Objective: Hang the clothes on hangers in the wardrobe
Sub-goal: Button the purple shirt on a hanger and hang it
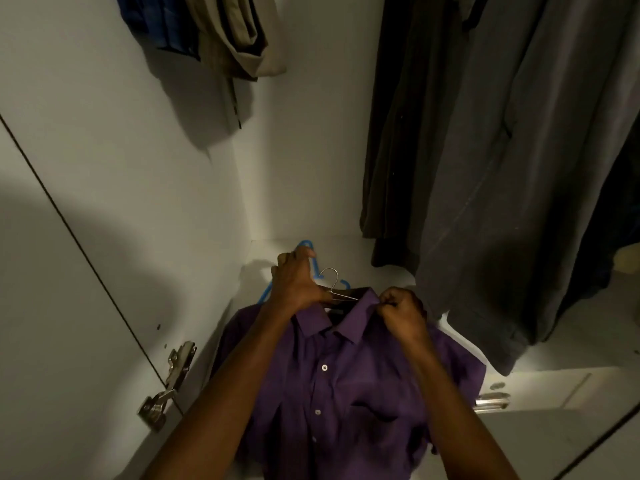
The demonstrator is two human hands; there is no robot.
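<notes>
Holding the purple shirt (pixel 346 393) low inside the wardrobe (pixel 121 150), the left hand (pixel 298 282) is clamped on the hanger (pixel 337 292) at the neck while the right hand (pixel 401 313) pinches the collar. The shirt looks nearly seated on the hanger; hooking it onto the rail, out of view above, is not yet done. Grey garments (pixel 485 168) already hang to the right.

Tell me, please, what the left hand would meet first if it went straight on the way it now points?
Probably the blue hanger just beyond its fingers, then the white back wall. The left hand grips the hanger in the purple shirt; depth is hard to judge.
</notes>
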